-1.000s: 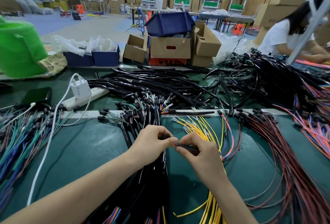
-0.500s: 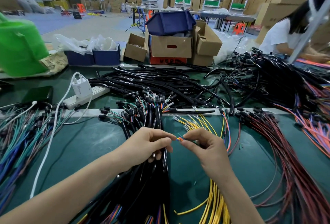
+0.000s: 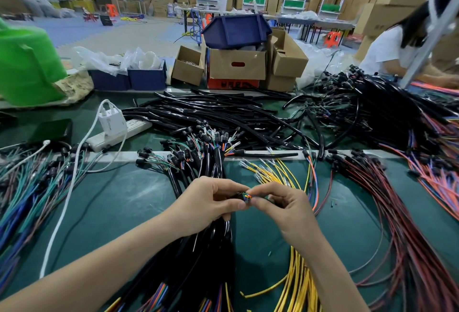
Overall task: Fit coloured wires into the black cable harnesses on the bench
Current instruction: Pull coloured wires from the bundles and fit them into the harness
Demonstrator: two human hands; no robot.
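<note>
Grips a black harness (image 3: 239, 196) end in the left hand (image 3: 208, 203), pinches its coloured wires (image 3: 247, 196) with the right hand (image 3: 285, 208), just above the desk (image 3: 129, 207), likely steadying the sleeve for feeding.

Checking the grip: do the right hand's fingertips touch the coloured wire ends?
Touching. The head view shows the right hand pinching the coloured wire ends between thumb and forefinger, no gap; the left hand grips the black harness.

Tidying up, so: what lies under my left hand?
A bundle of black cable harnesses runs beneath the left hand, over the green bench. The stretch under the palm is covered.
</note>
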